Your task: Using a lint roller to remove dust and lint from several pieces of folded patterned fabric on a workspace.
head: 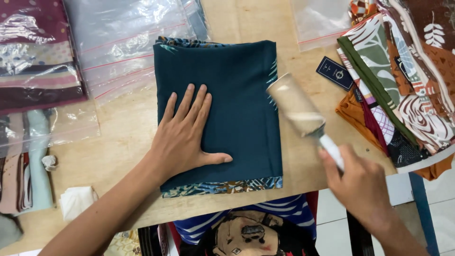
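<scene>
— Where do we see the folded teal cloth point(237, 109)?

— Mid-desk point(128, 128), with our left hand point(182, 137) flat on its left half, fingers point(189, 102) spread slightly apart, thumb pointing right.

— And the right hand point(360, 185)?

— Its fingers are clamped on the white handle of a lint roller point(297, 105), whose roll seems to touch the cloth's right edge, though blur hides the contact. Clear plastic bags point(118, 42) lie far left, patterned fabrics point(403, 85) right.
</scene>
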